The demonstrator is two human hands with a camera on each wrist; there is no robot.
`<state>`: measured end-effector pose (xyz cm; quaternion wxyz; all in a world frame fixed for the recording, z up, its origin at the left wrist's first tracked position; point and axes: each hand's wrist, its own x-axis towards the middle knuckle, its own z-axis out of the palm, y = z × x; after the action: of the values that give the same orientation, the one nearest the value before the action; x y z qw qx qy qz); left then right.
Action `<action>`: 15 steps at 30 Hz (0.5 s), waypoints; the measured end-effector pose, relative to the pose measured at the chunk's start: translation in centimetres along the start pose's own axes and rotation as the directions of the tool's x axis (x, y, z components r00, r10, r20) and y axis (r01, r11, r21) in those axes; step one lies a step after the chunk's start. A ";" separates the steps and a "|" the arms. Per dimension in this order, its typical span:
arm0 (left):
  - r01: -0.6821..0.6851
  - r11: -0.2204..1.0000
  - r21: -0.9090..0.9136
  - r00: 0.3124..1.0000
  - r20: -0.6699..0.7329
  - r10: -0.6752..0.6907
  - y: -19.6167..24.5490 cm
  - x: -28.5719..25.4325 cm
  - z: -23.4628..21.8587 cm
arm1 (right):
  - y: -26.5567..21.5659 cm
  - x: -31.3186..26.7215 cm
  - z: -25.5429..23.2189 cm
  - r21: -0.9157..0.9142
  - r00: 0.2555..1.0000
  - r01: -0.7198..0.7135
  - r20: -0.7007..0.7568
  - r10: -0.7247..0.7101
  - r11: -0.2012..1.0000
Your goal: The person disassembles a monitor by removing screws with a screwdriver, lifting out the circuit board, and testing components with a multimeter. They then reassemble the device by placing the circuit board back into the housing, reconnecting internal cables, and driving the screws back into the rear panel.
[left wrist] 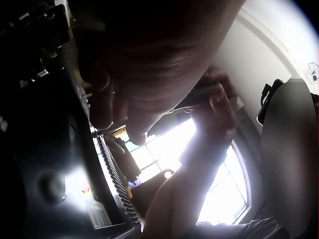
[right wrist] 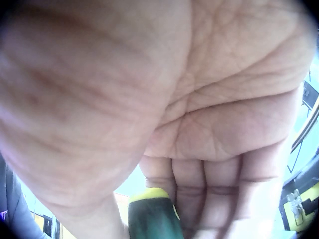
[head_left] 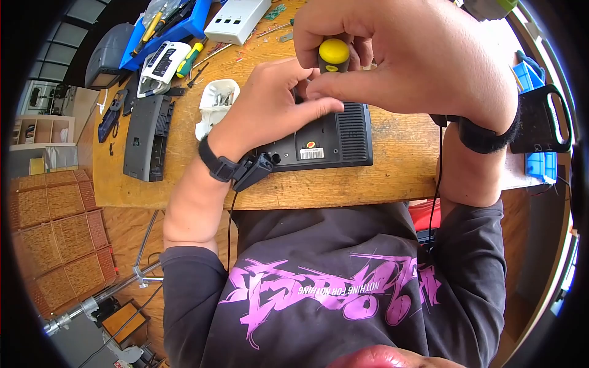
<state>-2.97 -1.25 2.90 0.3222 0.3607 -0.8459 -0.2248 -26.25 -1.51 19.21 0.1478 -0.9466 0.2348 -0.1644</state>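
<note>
In the head view my right hand (head_left: 423, 67) grips a screwdriver (head_left: 333, 53) with a yellow-capped, dark green handle. It stands upright over a black plastic housing (head_left: 331, 150); its shaft and tip are hidden behind my hands. The handle (right wrist: 155, 219) also shows beneath the palm in the right wrist view. My left hand (head_left: 270, 107) lies over the housing's left part, thumb straight and pointing right. In the left wrist view its fingers (left wrist: 102, 117) reach down beside the housing (left wrist: 45, 149). The housing has a vented strip at its right, a barcode label (head_left: 311, 153) and screw holes.
Left of the housing lie a white dish (head_left: 205, 119) with small metal parts and a black panel (head_left: 142, 138). Behind are a white cable tester (head_left: 162, 66), another screwdriver (head_left: 190, 59), a blue bin (head_left: 197, 21) and a white box (head_left: 236, 21). The wooden table (head_left: 392, 178) ends near my body.
</note>
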 end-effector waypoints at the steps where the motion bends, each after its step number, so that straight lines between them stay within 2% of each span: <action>1: 0.001 1.000 0.001 1.000 0.000 -0.001 0.0 -0.1 -0.1 | 0.0 -0.1 0.1 -0.018 0.999 0.027 -0.019 -0.027 0.999; 3: 0.219 0.950 -0.221 0.975 0.090 -0.204 0.3 -0.2 -0.4 | -0.2 -0.2 0.3 -0.045 0.998 0.037 -0.049 -0.039 0.998; 5: 0.240 0.946 -0.216 0.968 0.129 -0.216 0.6 0.0 -0.8 | -0.6 -0.1 -0.1 -0.053 0.998 0.016 -0.062 -0.019 0.998; 6: 0.262 0.942 -0.211 0.959 0.164 -0.230 0.7 0.1 -0.9 | -1.0 0.2 -0.8 -0.025 1.000 -0.031 0.000 0.031 0.999; 8: 0.241 0.942 -0.233 0.966 0.150 -0.210 0.9 0.1 -0.9 | -0.9 0.2 -0.9 0.001 0.995 -0.078 0.064 0.078 0.997; 10: 0.220 0.942 -0.253 0.972 0.134 -0.191 0.9 0.0 -0.8 | -0.2 0.0 -0.3 -0.035 1.000 0.000 -0.002 0.000 0.999; 11: 0.159 0.979 -0.126 0.983 0.110 -0.146 0.8 0.0 -0.8 | 0.0 0.1 -0.2 -0.049 0.999 0.026 -0.024 -0.027 0.998; 12: 0.097 0.995 0.006 0.991 0.092 -0.097 0.6 -0.1 -0.7 | 0.0 0.6 -0.7 0.015 0.998 -0.036 0.049 0.035 0.999; 14: 0.106 0.994 -0.039 0.993 0.055 -0.103 -0.2 -0.2 -0.1 | -0.2 0.6 -0.6 0.076 0.988 -0.099 0.125 0.089 0.992; 15: 0.111 0.990 -0.086 0.994 0.019 -0.110 -0.4 -0.2 0.1 | -0.3 0.0 0.0 0.009 0.999 -0.037 0.030 0.037 0.999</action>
<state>-2.75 -1.35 2.53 0.3185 0.3909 -0.8164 -0.2813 -26.07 -1.24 19.33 0.1591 -0.9436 0.2493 -0.1486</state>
